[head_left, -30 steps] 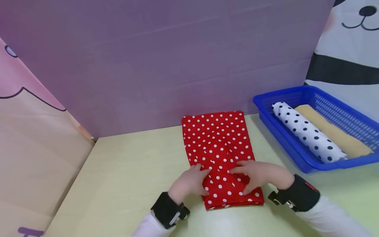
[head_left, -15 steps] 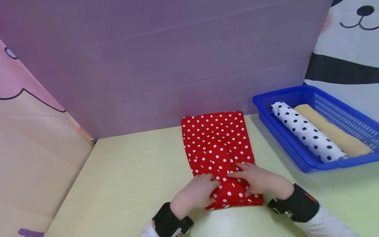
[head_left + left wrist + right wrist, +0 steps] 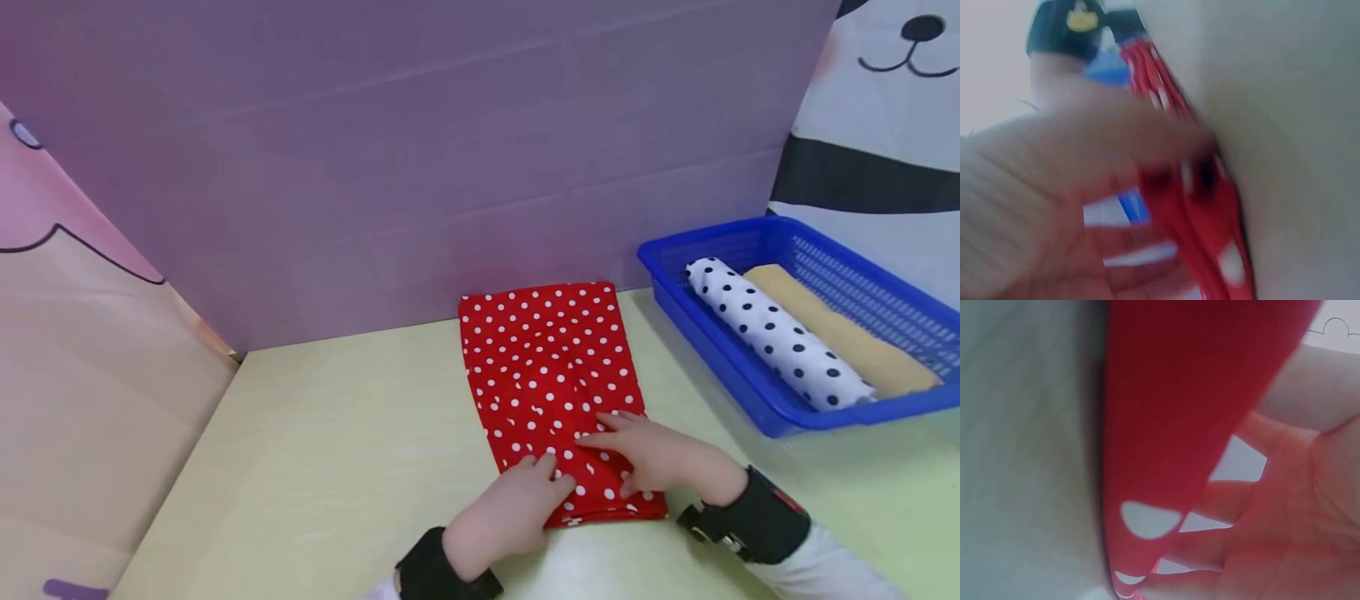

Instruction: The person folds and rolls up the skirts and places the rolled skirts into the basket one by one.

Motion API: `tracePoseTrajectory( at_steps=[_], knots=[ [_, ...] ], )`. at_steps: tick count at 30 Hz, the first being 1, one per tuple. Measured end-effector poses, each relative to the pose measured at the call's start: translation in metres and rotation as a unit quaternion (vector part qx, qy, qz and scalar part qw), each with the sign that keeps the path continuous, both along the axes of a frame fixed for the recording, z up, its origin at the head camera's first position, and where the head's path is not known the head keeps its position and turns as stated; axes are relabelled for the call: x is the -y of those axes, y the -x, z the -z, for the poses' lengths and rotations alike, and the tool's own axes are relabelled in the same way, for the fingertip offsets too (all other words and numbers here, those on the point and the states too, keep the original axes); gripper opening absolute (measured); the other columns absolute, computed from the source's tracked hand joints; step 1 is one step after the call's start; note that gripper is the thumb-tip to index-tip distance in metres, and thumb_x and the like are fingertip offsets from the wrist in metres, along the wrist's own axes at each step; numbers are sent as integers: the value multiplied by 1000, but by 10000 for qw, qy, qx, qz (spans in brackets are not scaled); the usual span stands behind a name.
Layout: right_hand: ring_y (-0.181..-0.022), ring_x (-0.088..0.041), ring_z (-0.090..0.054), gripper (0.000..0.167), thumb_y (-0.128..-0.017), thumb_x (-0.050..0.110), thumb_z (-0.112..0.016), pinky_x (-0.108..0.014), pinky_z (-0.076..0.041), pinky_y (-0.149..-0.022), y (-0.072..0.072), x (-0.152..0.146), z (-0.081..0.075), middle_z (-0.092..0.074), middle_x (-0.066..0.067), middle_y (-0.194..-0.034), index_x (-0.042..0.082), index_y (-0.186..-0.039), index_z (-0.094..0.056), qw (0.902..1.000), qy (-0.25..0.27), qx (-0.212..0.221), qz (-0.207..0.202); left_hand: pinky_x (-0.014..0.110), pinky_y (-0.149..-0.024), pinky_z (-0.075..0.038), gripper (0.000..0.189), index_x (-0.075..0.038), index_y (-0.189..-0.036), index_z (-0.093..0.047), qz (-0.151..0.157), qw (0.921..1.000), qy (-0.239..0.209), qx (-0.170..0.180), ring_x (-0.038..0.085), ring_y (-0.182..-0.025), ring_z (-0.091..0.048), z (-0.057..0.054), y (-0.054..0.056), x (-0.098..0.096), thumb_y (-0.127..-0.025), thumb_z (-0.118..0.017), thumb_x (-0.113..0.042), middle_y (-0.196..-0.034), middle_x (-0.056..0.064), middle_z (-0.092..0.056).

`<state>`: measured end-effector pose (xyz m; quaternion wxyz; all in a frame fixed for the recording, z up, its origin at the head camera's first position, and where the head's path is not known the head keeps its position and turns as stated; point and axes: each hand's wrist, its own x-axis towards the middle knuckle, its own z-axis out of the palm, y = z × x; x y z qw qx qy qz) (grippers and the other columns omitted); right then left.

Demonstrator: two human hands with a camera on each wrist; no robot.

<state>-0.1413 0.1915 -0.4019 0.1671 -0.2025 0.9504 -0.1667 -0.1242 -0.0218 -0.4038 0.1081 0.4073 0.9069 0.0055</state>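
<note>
A folded red cloth with white dots (image 3: 540,350) lies lengthwise on the table, its layered near edge facing me. At its near left corner is my left hand (image 3: 512,510), fingers over the top. In the left wrist view the thumb (image 3: 1129,134) reaches the stacked folds, while the other fingers spread behind. My right hand (image 3: 647,452) rests on the near right part of the cloth, fingers apart. From the right wrist view, the palm (image 3: 1297,506) faces the cloth's side, and the fingertips are hidden behind the fabric.
To the right stands a blue plastic basket (image 3: 720,371) holding a rolled white cloth with black dots (image 3: 780,333) and a rolled yellow cloth (image 3: 847,333). A purple backdrop (image 3: 375,183) rises behind the pale table (image 3: 337,450). Both wrists wear black bands.
My left hand has slid from the cloth's left side toward me and rightward to its near corner. My right hand has shifted slightly toward me. The cloth lies as before.
</note>
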Motion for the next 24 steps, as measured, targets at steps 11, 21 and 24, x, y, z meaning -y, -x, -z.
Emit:
tracePoseTrajectory(
  at_steps=[11,21,24],
  knots=[
    [-130,-47,-35,68,-69,13,-81,-58,-44,-94,-3,-2,0,-43,-22,-141,17,-132,-56,9999,37,-152,-43,20,-78,-52,59,-22,-123,-58,-216,9996,-39,-181,5,-88,-57,0,-7,-10,-70,-81,-34,-108,-6,-61],
    [-130,-38,-40,63,-72,44,-78,-55,-42,-98,-19,11,-6,-44,-14,-142,22,-128,-60,9979,69,103,-630,16,-72,-48,30,-15,-105,-64,-164,9974,-571,-396,4,-73,-57,5,6,-4,-79,-76,-24,-91,-4,-66],
    [-133,-39,-36,68,-67,40,-83,-58,-39,-100,-27,18,-4,-43,-12,-145,23,-128,-59,9974,-73,73,-713,14,-71,-46,27,-14,-101,-63,-190,9964,-815,-168,2,-69,-54,5,12,-2,-79,-76,-22,-87,-5,-66]
  ],
)
